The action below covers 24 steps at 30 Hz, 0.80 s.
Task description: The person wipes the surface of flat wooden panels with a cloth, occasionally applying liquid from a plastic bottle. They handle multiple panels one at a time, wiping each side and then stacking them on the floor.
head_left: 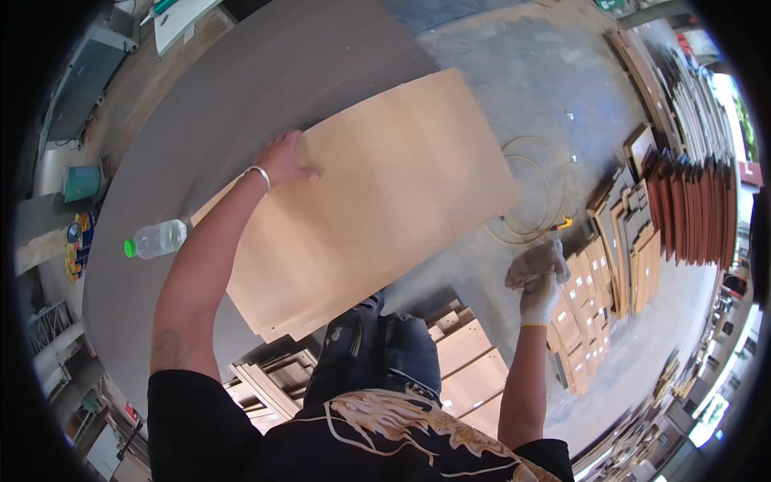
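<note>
A large light-brown wooden panel (377,193) lies slantwise on a dark grey tabletop (241,72), its right end jutting past the table. At its far left edge is my bare left hand (287,161), a silver bangle on the wrist. The thumb rests on the panel's face and the fingers curl at the edge. In a white knit glove, my right hand (538,285) is closed around a crumpled grey-brown cloth (536,265). That hand is held out to the right, apart from the panel. More panel corners show beneath the near left end.
A clear plastic bottle with a green cap (157,239) lies left of the panel. Across the floor loops a yellowish hose (554,189). Stacked light boards (582,313) and dark red-brown boards (691,209) stand at right. More boards (470,357) are near my legs.
</note>
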Each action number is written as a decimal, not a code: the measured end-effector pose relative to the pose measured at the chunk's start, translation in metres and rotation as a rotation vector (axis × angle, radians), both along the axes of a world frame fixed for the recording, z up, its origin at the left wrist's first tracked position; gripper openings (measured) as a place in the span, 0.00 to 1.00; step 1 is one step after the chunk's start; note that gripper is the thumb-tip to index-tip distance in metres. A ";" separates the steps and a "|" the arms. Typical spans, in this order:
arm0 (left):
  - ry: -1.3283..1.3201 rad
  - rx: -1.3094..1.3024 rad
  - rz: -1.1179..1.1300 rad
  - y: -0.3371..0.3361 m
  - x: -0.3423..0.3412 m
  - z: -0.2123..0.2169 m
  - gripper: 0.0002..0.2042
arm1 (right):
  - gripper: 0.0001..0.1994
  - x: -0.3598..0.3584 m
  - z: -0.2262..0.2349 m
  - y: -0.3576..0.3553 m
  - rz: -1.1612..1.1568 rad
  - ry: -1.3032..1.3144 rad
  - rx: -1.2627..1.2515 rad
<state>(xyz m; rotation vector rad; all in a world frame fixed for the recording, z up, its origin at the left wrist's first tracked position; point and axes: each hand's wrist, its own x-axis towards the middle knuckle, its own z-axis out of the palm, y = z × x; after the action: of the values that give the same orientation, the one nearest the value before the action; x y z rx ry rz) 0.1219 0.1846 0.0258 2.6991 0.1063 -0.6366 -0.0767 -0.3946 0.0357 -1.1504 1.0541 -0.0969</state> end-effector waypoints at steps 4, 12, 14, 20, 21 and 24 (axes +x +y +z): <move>0.244 -0.033 -0.041 0.019 0.029 -0.006 0.45 | 0.20 -0.031 -0.002 0.021 0.007 -0.183 0.240; 0.318 -0.195 0.120 -0.007 0.024 0.135 0.26 | 0.17 -0.010 0.000 0.069 0.084 0.165 0.662; 0.353 -0.058 0.079 -0.018 0.012 0.184 0.23 | 0.16 0.015 0.009 0.040 0.154 0.164 0.634; 0.034 0.033 0.242 -0.065 -0.122 0.266 0.19 | 0.19 0.118 0.025 0.012 0.717 0.170 0.438; 0.077 0.057 0.319 -0.084 -0.139 0.278 0.18 | 0.19 0.129 0.027 0.012 0.759 0.155 0.494; 0.017 0.163 0.303 -0.156 -0.199 0.285 0.11 | 0.28 0.174 0.006 -0.024 1.059 0.241 0.719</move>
<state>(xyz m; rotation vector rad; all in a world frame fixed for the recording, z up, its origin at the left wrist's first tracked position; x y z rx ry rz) -0.0774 0.0290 0.3108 2.7490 0.5829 -0.5790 0.0972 -0.4190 0.0417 -0.9200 0.4813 1.1826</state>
